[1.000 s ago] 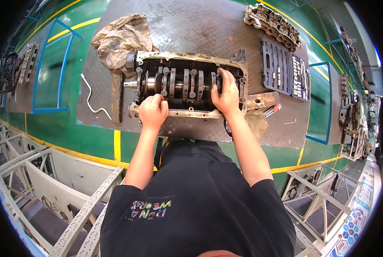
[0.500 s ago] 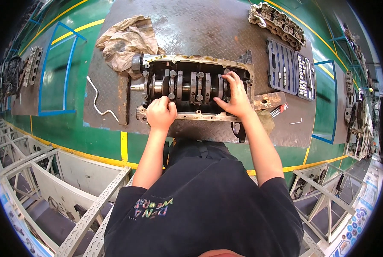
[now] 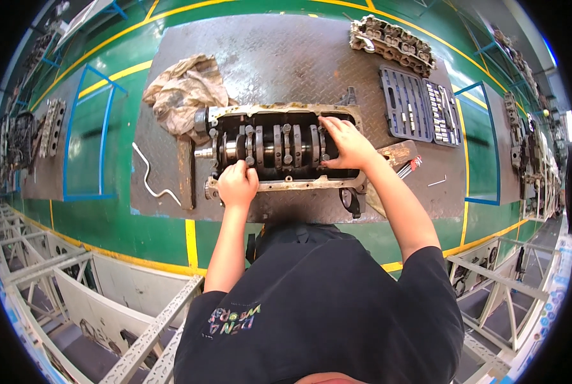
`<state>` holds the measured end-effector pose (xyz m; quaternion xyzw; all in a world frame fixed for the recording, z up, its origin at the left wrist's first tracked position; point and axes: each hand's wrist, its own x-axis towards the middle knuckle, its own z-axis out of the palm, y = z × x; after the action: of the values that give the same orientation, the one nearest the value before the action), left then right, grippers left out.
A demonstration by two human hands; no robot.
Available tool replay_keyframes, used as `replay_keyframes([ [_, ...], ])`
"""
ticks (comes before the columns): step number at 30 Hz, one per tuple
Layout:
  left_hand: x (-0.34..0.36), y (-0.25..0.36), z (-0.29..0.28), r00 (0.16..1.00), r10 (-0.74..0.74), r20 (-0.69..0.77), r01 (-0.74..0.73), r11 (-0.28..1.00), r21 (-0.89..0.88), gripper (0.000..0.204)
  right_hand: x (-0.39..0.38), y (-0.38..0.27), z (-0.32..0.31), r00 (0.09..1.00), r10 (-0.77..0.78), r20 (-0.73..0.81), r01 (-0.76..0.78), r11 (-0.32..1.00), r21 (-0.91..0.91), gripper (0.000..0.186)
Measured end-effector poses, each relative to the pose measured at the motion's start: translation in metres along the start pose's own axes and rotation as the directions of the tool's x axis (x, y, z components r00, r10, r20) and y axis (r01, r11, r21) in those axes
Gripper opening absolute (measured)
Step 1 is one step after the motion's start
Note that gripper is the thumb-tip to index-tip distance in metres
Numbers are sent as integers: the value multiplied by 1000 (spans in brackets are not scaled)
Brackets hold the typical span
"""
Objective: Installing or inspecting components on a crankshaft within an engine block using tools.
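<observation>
One engine block point(image 3: 289, 185) with one crankshaft point(image 3: 232, 150) lies on the tabletop point(image 3: 286, 64), beneath both hands: the left hand point(image 3: 238, 184) curled at its near-left rim, the right hand point(image 3: 350, 146), thumb and fingers spread, over the crankshaft's right end. Whether either grips, I cannot tell. Around lie one rag point(image 3: 187, 93), one cylinder head point(image 3: 391, 46), one socket set point(image 3: 404, 102).

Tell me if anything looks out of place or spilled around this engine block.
No spill stands out. Slightly untidy: the stained rag lies in a crumpled heap by the far left corner of the block, and a lone hex key lies loose on the right side of the table, apart from the bundled keys.
</observation>
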<state>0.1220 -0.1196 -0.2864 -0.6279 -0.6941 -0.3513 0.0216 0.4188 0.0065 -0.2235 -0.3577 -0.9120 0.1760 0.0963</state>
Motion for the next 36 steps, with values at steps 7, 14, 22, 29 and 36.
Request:
replay_keyframes([
  [7, 15, 71, -12, 964, 263, 25, -251, 940, -233, 11, -8, 4, -5, 995, -80, -59, 78, 996, -43, 88],
  [14, 32, 130, 42, 811, 436, 389, -424, 897, -122, 38, -1, 10, -1, 986, -148, -69, 151, 988, 30, 84],
  [22, 63, 138, 45, 679, 505, 532, -508, 847, -156, 18, 1, 15, -4, 998, -12, 60, 0, 982, 189, 78],
  [29, 69, 147, 32, 776, 462, 429, -342, 880, -329, 17, 28, 33, 40, 972, 227, -55, -204, 941, 270, 26],
  [36, 64, 128, 39, 832, 266, 486, -23, 893, -449, 18, 27, 35, 19, 977, 213, -22, -197, 935, 296, 29],
])
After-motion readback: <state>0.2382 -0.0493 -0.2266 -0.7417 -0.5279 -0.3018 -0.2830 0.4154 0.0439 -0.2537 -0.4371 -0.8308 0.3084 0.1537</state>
